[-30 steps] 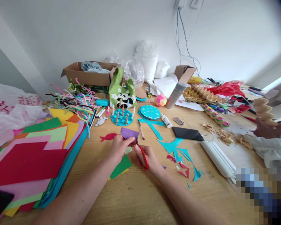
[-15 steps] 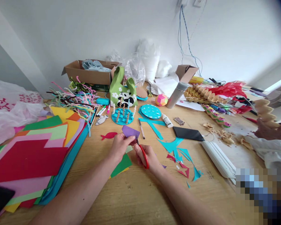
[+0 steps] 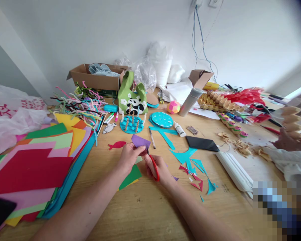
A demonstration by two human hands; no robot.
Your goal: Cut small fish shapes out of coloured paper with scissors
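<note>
My left hand [image 3: 129, 156] pinches a small piece of purple paper [image 3: 140, 140] above the wooden table. Red-handled scissors [image 3: 154, 167] are gripped in my right hand [image 3: 159, 169], their blades up against the purple piece's lower right edge. Just left of the paper lies a red paper fish [image 3: 117, 145]. Below my hands, partly covered by them, are green paper [image 3: 130, 177] and a bit of yellow. Beyond the paper sits a blue disc [image 3: 131, 124] with twisted sticks standing in it. A pen [image 3: 152, 138] lies just right of the purple paper.
A stack of coloured sheets [image 3: 37, 167] covers the left side. Blue scraps [image 3: 184, 155] and red scraps [image 3: 197, 184] lie to the right, near a black phone-like slab [image 3: 202, 143]. Farther back are a glue bottle [image 3: 179, 129], a grey flask [image 3: 190, 102] and a green panda bag [image 3: 132, 97].
Hardly anything differs. The whole view has shifted very slightly, and my hands keep the same hold on the purple paper and the scissors.
</note>
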